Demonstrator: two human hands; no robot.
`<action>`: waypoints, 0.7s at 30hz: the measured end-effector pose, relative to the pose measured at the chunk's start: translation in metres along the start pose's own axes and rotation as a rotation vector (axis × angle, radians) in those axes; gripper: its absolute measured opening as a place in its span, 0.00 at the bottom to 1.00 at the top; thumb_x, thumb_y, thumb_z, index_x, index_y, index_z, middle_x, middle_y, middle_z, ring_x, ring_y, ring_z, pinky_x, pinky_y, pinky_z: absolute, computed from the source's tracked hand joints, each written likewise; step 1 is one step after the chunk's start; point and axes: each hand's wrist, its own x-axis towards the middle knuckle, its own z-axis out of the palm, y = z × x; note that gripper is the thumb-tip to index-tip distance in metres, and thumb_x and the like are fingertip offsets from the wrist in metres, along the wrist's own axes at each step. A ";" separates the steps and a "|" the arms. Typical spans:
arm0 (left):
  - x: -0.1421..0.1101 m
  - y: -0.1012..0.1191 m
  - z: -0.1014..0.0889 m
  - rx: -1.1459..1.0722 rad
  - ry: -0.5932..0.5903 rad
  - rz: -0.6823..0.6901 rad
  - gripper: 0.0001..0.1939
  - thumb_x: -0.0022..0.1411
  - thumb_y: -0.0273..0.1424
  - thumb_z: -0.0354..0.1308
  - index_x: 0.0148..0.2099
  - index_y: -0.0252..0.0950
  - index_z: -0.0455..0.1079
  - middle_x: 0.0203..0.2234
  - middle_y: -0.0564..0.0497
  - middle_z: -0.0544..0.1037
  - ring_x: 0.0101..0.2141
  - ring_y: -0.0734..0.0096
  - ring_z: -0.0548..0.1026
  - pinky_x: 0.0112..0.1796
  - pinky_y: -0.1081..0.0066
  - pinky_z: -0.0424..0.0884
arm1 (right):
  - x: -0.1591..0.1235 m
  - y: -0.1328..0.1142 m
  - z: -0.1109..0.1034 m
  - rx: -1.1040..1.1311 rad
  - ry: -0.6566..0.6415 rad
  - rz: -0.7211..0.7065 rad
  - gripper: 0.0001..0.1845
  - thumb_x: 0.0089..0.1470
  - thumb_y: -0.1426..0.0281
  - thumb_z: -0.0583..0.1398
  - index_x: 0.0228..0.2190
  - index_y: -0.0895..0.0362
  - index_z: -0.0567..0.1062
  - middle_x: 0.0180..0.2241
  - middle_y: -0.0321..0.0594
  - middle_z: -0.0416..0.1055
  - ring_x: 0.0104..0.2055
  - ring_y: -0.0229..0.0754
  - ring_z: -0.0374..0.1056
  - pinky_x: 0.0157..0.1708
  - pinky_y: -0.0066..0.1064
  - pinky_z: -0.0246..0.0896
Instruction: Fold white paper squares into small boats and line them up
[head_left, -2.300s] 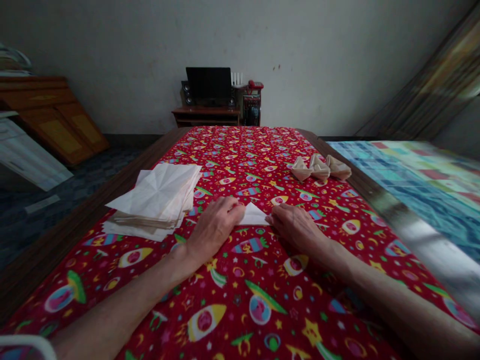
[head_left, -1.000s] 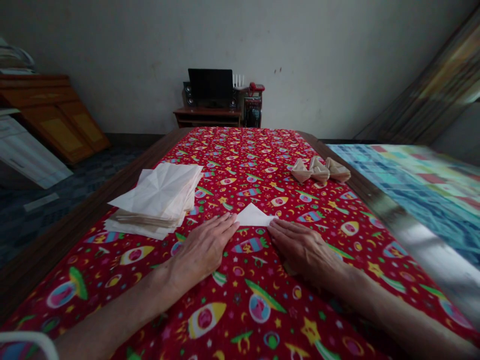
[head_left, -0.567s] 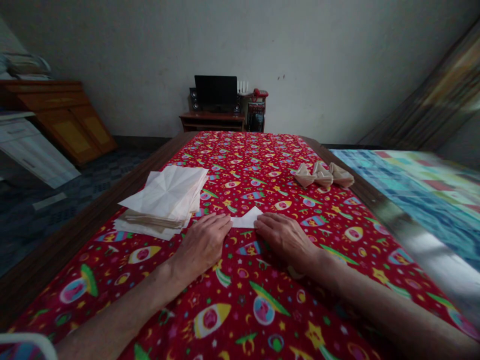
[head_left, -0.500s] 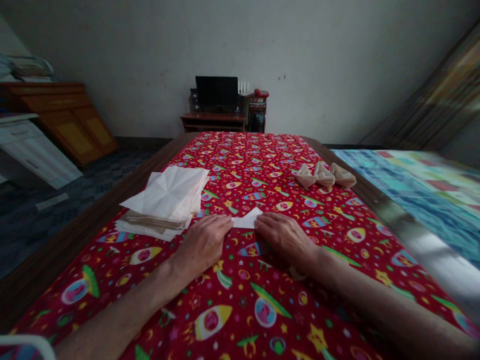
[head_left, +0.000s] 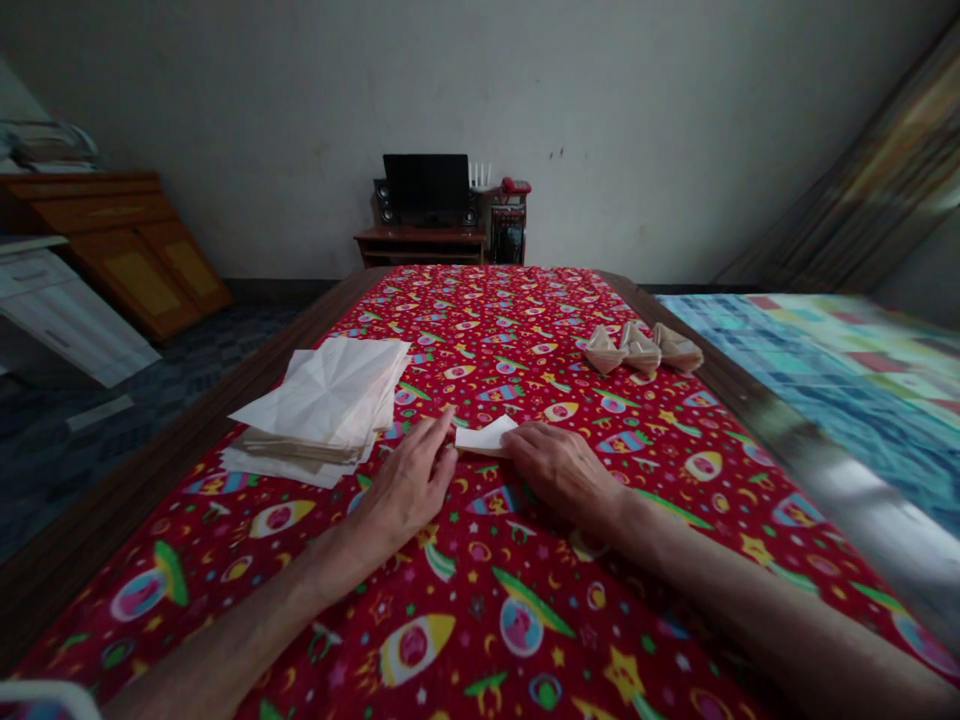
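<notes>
A small folded piece of white paper (head_left: pixel 482 437) is on the red patterned cloth (head_left: pixel 480 610), between my two hands. My right hand (head_left: pixel 559 462) has its fingers closed on the paper's right end. At the left end, my left hand (head_left: pixel 415 470) is beside the paper with thumb and fingers apart. Left of my hands lies a stack of creased white paper sheets (head_left: pixel 330 390), the top one marked with radiating folds. To the far right stand three folded paper pieces (head_left: pixel 641 350) in a row.
The cloth covers a long dark wooden table (head_left: pixel 210 415). Beyond its far end is a desk with a monitor (head_left: pixel 426 187) and speakers. A bed (head_left: pixel 795 370) is on the right, and wooden cabinets (head_left: pixel 127 250) stand on the left.
My left hand has lifted its fingers from the paper's left end and opened. The paper's strip now curves up slightly. My right hand stays on the right end.
</notes>
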 end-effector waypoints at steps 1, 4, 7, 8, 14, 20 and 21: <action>0.001 0.002 0.003 -0.017 0.009 -0.013 0.26 0.64 0.29 0.46 0.64 0.31 0.52 0.47 0.39 0.70 0.47 0.61 0.70 0.48 0.60 0.69 | 0.001 0.000 -0.001 -0.013 0.007 0.008 0.07 0.59 0.77 0.52 0.33 0.60 0.70 0.33 0.44 0.71 0.34 0.40 0.66 0.32 0.28 0.58; 0.005 0.012 0.009 -0.107 0.006 -0.072 0.32 0.64 0.33 0.47 0.66 0.28 0.44 0.46 0.38 0.71 0.43 0.62 0.73 0.45 0.61 0.71 | 0.002 0.001 -0.003 -0.027 0.065 0.046 0.07 0.58 0.76 0.52 0.31 0.60 0.70 0.28 0.41 0.70 0.29 0.38 0.63 0.27 0.27 0.54; 0.012 0.026 0.010 -0.227 -0.037 -0.108 0.35 0.64 0.34 0.48 0.67 0.29 0.39 0.40 0.42 0.75 0.37 0.65 0.75 0.41 0.64 0.72 | 0.002 0.003 -0.004 0.021 0.172 0.068 0.07 0.58 0.76 0.52 0.31 0.60 0.70 0.27 0.41 0.70 0.28 0.37 0.63 0.27 0.27 0.52; 0.015 0.030 0.010 -0.243 -0.050 -0.114 0.34 0.64 0.35 0.49 0.66 0.29 0.41 0.39 0.43 0.76 0.38 0.64 0.75 0.41 0.64 0.72 | 0.002 0.002 -0.003 0.041 0.201 0.066 0.07 0.58 0.76 0.52 0.31 0.60 0.70 0.27 0.41 0.70 0.28 0.37 0.63 0.27 0.27 0.52; 0.029 0.046 0.010 -0.154 -0.145 -0.273 0.17 0.65 0.36 0.45 0.51 0.32 0.63 0.35 0.42 0.77 0.37 0.60 0.76 0.39 0.63 0.71 | 0.001 -0.006 0.004 0.106 0.240 0.030 0.07 0.57 0.77 0.53 0.29 0.59 0.68 0.26 0.39 0.68 0.26 0.37 0.61 0.26 0.26 0.52; 0.029 0.052 0.011 -0.221 -0.101 -0.156 0.22 0.65 0.33 0.45 0.59 0.32 0.53 0.46 0.40 0.74 0.45 0.60 0.74 0.45 0.62 0.69 | -0.001 -0.001 0.007 0.175 0.363 0.068 0.07 0.56 0.77 0.52 0.27 0.58 0.67 0.23 0.38 0.68 0.23 0.35 0.60 0.24 0.26 0.49; 0.029 0.053 0.010 -0.229 -0.086 -0.158 0.22 0.65 0.33 0.46 0.59 0.33 0.53 0.47 0.40 0.74 0.46 0.60 0.73 0.45 0.62 0.69 | -0.001 -0.001 0.007 0.175 0.373 0.067 0.08 0.56 0.77 0.51 0.27 0.58 0.67 0.23 0.38 0.68 0.23 0.35 0.59 0.24 0.26 0.49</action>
